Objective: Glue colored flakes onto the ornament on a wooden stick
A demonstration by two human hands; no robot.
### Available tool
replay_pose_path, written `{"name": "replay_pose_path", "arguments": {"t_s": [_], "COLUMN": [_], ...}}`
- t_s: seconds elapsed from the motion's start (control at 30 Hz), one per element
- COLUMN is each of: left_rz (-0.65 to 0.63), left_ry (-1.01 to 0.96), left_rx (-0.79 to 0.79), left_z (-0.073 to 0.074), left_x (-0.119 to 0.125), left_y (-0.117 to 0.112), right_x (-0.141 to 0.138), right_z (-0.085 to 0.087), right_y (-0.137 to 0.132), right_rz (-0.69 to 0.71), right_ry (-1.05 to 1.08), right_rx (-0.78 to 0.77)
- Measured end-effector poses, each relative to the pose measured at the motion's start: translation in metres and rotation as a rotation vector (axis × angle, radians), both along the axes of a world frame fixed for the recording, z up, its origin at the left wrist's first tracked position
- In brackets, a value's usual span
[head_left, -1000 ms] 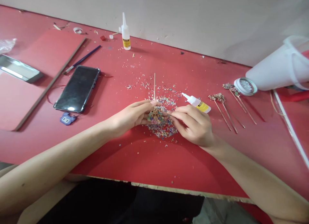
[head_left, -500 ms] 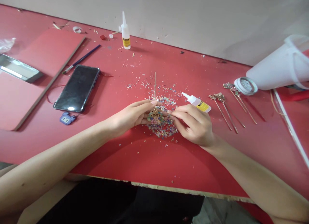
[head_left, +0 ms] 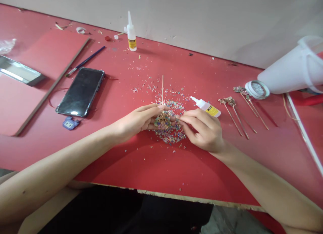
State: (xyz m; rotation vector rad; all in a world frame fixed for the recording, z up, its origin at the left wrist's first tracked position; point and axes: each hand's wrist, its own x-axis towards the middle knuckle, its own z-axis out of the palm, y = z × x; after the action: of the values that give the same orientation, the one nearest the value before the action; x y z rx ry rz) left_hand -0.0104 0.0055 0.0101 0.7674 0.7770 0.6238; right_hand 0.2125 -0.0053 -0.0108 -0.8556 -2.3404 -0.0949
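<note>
Closed around a gold hairpin (head_left: 163, 121), my left hand (head_left: 141, 121) keeps its thin stick pointing away from me. The hairpin's head is a flower-like ornament with green and pink inlay. Thumb and fingers of my right hand (head_left: 202, 128) are pinched together at the ornament's right side. Whatever is between those fingertips, if anything, is too small to make out. Beneath both hands lies a scatter of tiny coloured shell-like chips (head_left: 171, 138). Just beyond my right hand a small glue bottle (head_left: 210, 109) rests on its side, partly hidden by the fingers.
Several gold hairpins (head_left: 234, 112) lie at right, beside a white container (head_left: 285, 72) on its side. A second glue bottle (head_left: 131, 38) stands upright at the back. To the left are a phone (head_left: 80, 91), a paintbrush (head_left: 85, 61) and a board (head_left: 47, 59) on the red table (head_left: 151, 170).
The hairpin's ornament has turned slightly in my left hand, showing its inlaid face a little differently. Both hands stay in nearly the same place.
</note>
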Motion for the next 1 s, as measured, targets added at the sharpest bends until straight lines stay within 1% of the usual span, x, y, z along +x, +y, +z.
{"name": "replay_pose_path", "arguments": {"t_s": [0.2, 0.33, 0.43, 0.6, 0.7, 0.83, 1.0], "left_rz": [-0.004, 0.000, -0.011, -0.050, -0.035, 0.001, 0.029], "left_ry": [-0.021, 0.007, 0.034, -0.052, -0.068, -0.038, -0.017], "left_rx": [0.005, -0.004, 0.003, 0.060, 0.060, 0.046, 0.035], "left_z": [-0.0008, -0.0008, -0.0011, -0.0034, -0.0042, -0.0030, -0.0014], "left_x": [0.0001, 0.0003, -0.0006, -0.0035, -0.0035, -0.0019, -0.0016], "left_y": [0.0003, 0.0002, 0.0002, 0.0014, 0.0021, 0.0027, 0.0037], "right_x": [-0.0005, -0.0008, -0.0010, -0.0017, -0.0017, -0.0011, -0.0009], "right_z": [0.0002, 0.0003, 0.0011, 0.0029, 0.0029, 0.0010, -0.0002], "right_y": [-0.0001, -0.0008, -0.0003, 0.0035, 0.0050, 0.0054, 0.0053], "right_rz": [-0.008, -0.010, -0.028, -0.095, -0.110, -0.116, -0.086], "right_ry": [0.003, 0.030, 0.089, 0.181, 0.212, 0.244, 0.271], "right_rx": [-0.008, -0.013, -0.058, -0.142, -0.183, -0.229, -0.248]}}
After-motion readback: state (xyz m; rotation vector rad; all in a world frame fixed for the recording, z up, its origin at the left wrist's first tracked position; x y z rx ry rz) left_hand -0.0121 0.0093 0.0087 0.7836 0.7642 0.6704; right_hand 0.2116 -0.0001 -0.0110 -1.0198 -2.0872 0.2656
